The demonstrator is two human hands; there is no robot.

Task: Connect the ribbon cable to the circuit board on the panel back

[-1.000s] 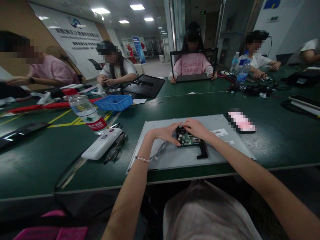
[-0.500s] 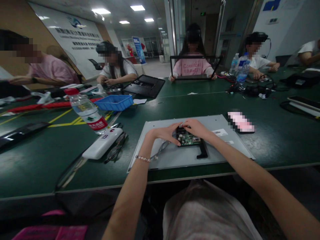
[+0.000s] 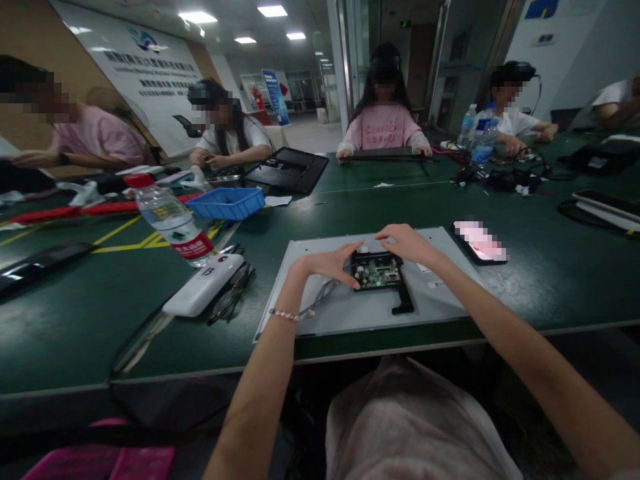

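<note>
A green circuit board in a black frame lies on a flat grey metal panel in front of me. A black arm of the frame reaches toward me. My left hand grips the board's left side, thumb at the near corner and fingers at the far corner. Beside that hand, a thin grey cable runs across the panel. My right hand hovers by the board's far right corner, its fingers bent and a little apart, with nothing visible in them.
To the left are a white power bank, glasses, a water bottle and a blue tray. A phone lies right of the panel. Several people sit around the green table; one opposite holds a black frame.
My right hand has moved up and right, off the board's far edge, uncovering more of the board. My left hand has stayed put. The person opposite has lowered the black frame flat.
</note>
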